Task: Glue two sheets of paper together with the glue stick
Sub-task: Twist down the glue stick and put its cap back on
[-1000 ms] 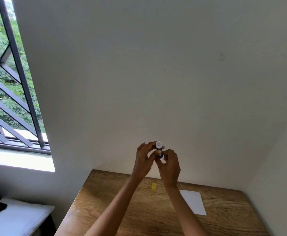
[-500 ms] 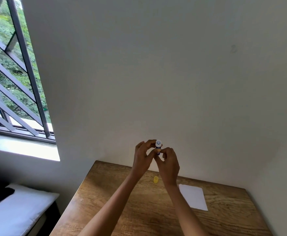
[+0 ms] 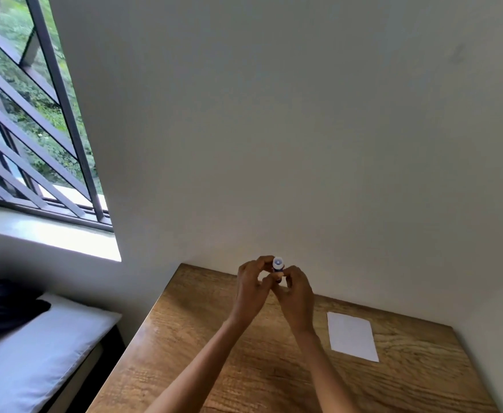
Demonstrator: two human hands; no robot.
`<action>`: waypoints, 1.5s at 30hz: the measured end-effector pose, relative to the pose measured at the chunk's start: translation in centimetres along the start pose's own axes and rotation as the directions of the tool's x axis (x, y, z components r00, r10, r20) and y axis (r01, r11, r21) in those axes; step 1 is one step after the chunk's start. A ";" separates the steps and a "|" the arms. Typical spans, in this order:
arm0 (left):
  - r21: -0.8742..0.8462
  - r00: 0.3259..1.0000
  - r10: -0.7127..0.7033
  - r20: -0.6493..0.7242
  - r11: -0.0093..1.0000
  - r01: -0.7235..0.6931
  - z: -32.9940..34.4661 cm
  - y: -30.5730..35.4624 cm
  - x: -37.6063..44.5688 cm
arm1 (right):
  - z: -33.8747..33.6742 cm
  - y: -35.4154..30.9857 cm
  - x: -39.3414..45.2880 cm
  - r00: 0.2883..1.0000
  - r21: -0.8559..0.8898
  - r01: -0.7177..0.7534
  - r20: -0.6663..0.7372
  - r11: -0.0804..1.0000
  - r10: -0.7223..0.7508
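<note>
While the left hand [image 3: 251, 286] pinches the glue stick [image 3: 277, 265] upright, the right hand [image 3: 296, 293] pinches its base, probably to twist glue up.

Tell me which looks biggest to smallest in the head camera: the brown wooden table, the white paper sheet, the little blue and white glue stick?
1. Brown wooden table, by far the largest.
2. White paper sheet, lying flat on the table.
3. Blue and white glue stick, smallest, pinched by the left hand and right hand, partly hidden.

No readable text, label or number anywhere, even on the glue stick [image 3: 277, 265].
</note>
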State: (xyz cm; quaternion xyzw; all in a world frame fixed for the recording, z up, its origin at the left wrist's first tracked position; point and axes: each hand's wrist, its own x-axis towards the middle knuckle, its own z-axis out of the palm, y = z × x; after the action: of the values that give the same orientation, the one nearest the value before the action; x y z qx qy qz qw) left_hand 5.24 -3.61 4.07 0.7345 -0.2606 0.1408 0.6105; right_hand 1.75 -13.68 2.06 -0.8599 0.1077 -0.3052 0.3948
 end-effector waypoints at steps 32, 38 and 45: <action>-0.017 0.964 -0.259 -0.064 0.966 0.258 1.6 -4.3 -4.6 | 3.1 2.8 -3.1 0.999 -0.137 -0.019 -0.046 0.990 0.012; -0.005 0.948 -0.314 -0.050 0.949 0.314 0.8 -5.7 -5.0 | 1.0 6.0 -1.8 0.953 -0.125 -0.235 0.164 0.964 0.253; 0.051 0.928 -0.369 0.051 0.929 0.367 0.6 -7.1 -5.8 | 1.2 6.4 0.9 0.847 -0.336 -0.329 0.309 0.883 0.433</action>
State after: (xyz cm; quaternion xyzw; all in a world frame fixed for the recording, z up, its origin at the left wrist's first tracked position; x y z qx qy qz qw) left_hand 4.32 -2.09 -4.94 0.7866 -0.1333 0.0071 0.6029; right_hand 3.54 -17.61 -2.90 -0.9085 0.2406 -0.0322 0.3401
